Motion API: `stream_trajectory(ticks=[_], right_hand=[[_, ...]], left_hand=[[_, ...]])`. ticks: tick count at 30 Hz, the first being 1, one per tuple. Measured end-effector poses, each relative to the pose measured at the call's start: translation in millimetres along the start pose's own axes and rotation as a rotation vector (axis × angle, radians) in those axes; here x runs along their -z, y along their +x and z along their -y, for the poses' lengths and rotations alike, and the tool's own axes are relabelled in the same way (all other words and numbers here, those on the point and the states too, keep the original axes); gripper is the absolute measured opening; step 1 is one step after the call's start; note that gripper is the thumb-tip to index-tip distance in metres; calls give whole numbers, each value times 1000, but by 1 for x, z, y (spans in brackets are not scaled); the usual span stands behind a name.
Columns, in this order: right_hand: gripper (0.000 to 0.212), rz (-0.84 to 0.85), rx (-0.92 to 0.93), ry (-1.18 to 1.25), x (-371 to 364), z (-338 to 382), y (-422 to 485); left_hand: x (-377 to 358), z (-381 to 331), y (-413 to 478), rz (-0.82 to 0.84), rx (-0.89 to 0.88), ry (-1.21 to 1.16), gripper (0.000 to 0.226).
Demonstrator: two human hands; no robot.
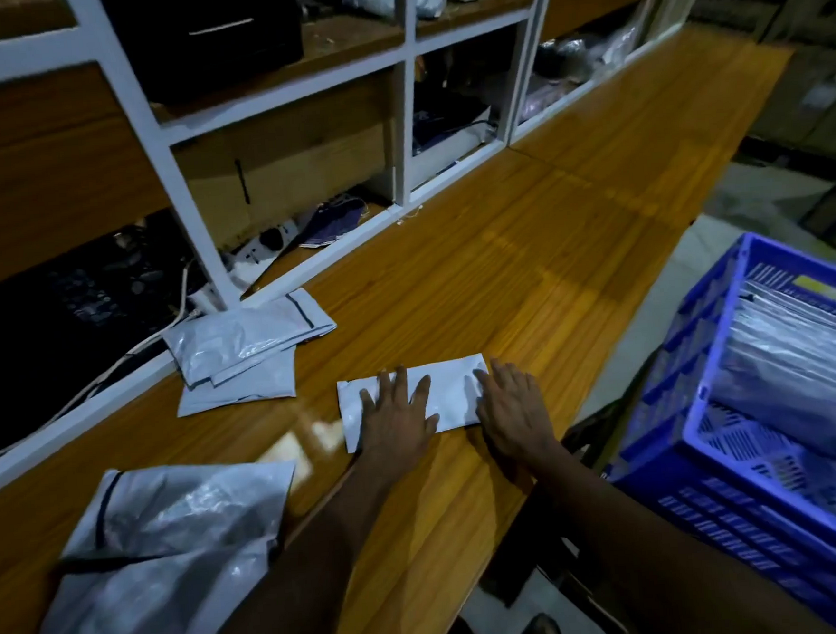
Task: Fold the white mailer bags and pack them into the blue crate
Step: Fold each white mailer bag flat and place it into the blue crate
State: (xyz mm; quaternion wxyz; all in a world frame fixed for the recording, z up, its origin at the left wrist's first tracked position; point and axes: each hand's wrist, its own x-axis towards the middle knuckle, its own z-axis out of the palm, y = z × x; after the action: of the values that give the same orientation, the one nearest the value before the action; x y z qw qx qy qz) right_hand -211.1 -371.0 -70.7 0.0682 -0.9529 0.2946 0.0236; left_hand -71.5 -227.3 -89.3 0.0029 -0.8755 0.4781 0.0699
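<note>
Single view, worn on the head, wide-angle. Looks forward and steeply down across the counter [549, 238], close above the left hand [398, 417] and right hand [514, 416] at centre. Takes in shelves [475, 25] at upper left, crate [691, 426] at right edge, cut off.

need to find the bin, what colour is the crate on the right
Blue; the crate shows best in the head view.

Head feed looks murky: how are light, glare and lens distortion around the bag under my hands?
Head view: dim overall, shelf bays near black; the folded bag under the left hand and right hand is bright but its edges read; a glare patch sits on the counter left of it; the wide lens bows the shelf frame and blue crate.
</note>
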Motion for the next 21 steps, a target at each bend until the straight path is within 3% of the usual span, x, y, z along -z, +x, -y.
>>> stream_trajectory(ticks=[6, 9, 21], right_hand=[[73, 47, 178, -75, -14, 8, -1], [72, 61, 155, -49, -19, 8, 6], [70, 35, 178, 65, -25, 37, 48]], left_hand=[[-3, -18, 16, 46, 16, 8, 70], [-8, -16, 19, -1, -9, 14, 77], [-22, 3, 50, -157, -142, 103, 61]])
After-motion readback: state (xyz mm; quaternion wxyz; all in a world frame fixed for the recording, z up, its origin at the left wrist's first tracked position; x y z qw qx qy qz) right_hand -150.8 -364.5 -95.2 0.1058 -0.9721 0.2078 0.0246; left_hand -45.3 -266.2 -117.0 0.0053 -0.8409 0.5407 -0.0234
